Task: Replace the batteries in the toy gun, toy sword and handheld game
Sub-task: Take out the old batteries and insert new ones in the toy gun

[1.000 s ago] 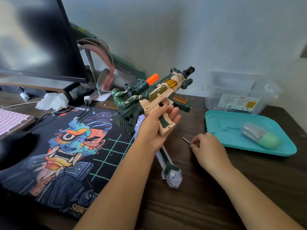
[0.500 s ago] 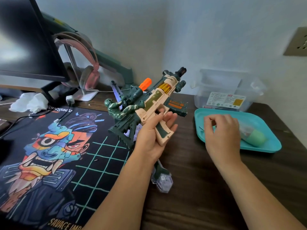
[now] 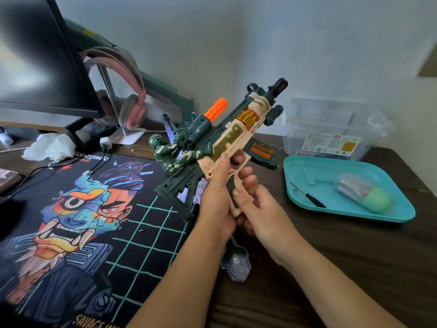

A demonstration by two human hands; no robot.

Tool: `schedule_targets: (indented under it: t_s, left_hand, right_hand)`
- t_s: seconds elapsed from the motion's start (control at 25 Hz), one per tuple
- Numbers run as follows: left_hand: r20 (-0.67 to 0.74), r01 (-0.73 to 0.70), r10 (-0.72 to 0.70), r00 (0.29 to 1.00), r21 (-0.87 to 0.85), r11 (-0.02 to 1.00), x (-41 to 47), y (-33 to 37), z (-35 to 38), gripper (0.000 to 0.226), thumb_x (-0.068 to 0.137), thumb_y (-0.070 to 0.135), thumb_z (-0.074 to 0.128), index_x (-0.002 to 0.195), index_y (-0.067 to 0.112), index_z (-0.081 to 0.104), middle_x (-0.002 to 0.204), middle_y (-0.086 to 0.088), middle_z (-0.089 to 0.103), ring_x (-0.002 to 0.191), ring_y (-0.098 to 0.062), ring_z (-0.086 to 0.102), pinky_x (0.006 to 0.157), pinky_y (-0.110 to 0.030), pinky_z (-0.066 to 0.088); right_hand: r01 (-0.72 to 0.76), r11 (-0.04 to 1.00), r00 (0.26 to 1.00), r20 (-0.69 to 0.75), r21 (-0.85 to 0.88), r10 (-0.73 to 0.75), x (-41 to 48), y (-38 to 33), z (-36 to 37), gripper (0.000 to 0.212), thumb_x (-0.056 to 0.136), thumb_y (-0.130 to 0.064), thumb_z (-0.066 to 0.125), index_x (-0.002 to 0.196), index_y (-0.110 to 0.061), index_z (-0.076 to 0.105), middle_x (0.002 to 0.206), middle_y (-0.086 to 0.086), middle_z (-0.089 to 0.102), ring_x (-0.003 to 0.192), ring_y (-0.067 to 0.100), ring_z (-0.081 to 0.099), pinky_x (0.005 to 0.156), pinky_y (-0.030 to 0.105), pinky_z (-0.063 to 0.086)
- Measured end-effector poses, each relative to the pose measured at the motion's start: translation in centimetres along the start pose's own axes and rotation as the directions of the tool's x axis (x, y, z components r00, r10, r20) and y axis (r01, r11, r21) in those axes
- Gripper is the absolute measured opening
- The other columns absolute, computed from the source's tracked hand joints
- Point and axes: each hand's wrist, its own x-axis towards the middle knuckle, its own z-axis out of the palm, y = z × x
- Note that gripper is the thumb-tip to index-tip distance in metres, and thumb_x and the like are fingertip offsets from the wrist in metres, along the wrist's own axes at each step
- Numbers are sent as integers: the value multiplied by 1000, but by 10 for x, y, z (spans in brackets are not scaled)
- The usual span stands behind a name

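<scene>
The toy gun (image 3: 227, 138), tan and dark green with an orange tip and a soldier figure, is held up over the desk, muzzle pointing up and right. My left hand (image 3: 216, 200) grips its handle from the left. My right hand (image 3: 255, 209) holds the same handle from the right, thumb pressed on the dark panel. The toy sword (image 3: 236, 263), clear plastic, lies on the desk under my hands, mostly hidden. A small screwdriver (image 3: 308, 195) lies in the teal tray (image 3: 354, 214) beside a clear capsule with a green end (image 3: 364, 192). No handheld game is visible.
A printed desk mat (image 3: 78, 223) covers the left of the wooden desk. A monitor (image 3: 35, 55), pink headphones on a stand (image 3: 123, 95) and crumpled tissue (image 3: 49, 147) stand at the back left. A clear plastic box (image 3: 335, 129) sits behind the tray.
My right hand put the screwdriver down in the teal tray and came back left to take the gun's handle. The left hand kept holding the gun.
</scene>
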Motion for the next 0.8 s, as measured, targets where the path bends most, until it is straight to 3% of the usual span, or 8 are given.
schedule_targets:
  t_s: [0.16, 0.28, 0.44, 0.56, 0.68, 0.76, 0.8]
  left_hand:
    - [38, -40, 42, 998, -36, 999, -1, 5, 1, 41, 95, 51, 50, 87, 14, 67, 67, -2, 65, 53, -11, 64, 79, -34, 55]
    - [-4, -67, 67, 998, 10, 998, 1, 6, 0, 39, 95, 48, 53, 95, 11, 67, 70, -2, 67, 58, -12, 67, 82, -37, 57]
    - [-49, -143, 142, 989, -31, 989, 8, 16, -7, 32, 98, 41, 51, 97, 11, 62, 67, -1, 68, 60, -12, 68, 75, -35, 60]
    - [-79, -151, 147, 986, -57, 987, 10, 24, -14, 30, 100, 39, 50, 91, 13, 61, 64, 0, 66, 57, -10, 68, 70, -33, 62]
    - [-78, -153, 150, 986, -29, 988, 9, 24, -14, 29, 100, 40, 50, 93, 14, 62, 64, 1, 66, 57, -9, 67, 67, -31, 62]
    - [-79, -153, 153, 985, 8, 988, 9, 23, -14, 29, 100, 40, 50, 102, 14, 63, 65, 2, 67, 56, -8, 65, 64, -30, 61]
    - [-76, -155, 157, 985, 29, 987, 8, 23, -15, 31, 99, 41, 50, 108, 14, 63, 66, 2, 67, 55, -8, 65, 63, -29, 59]
  right_hand:
    - [-5, 1000, 998, 63, -9, 6, -2, -1, -3, 18, 95, -39, 52, 110, -30, 55, 75, -14, 64, 57, -5, 54, 55, 16, 42]
    - [-31, 999, 989, 142, -14, 33, -6, -3, -7, 21, 97, -34, 49, 117, -29, 53, 75, -7, 66, 64, 9, 57, 61, 25, 47]
    - [-11, 998, 987, 160, -65, 21, -9, -15, -33, 22, 97, -21, 50, 118, -30, 52, 71, -2, 69, 61, 11, 60, 53, 24, 44]
    - [-93, 946, 993, 35, -310, 109, -2, -10, -51, 15, 95, -26, 51, 109, -29, 57, 75, -3, 69, 63, 7, 63, 62, 27, 46]
    - [-85, 808, 978, 105, -583, 179, 3, 2, -42, 17, 95, -39, 49, 111, -35, 52, 96, -13, 62, 79, 2, 62, 69, 23, 47]
    - [35, 720, 995, 94, -693, 41, 2, 6, -30, 22, 92, -41, 54, 114, -36, 54, 106, -16, 54, 93, 1, 55, 79, 21, 46]
    - [131, 674, 988, 38, -727, -151, 0, 3, -26, 20, 91, -40, 57, 110, -34, 58, 105, -16, 53, 95, 0, 52, 82, 20, 46]
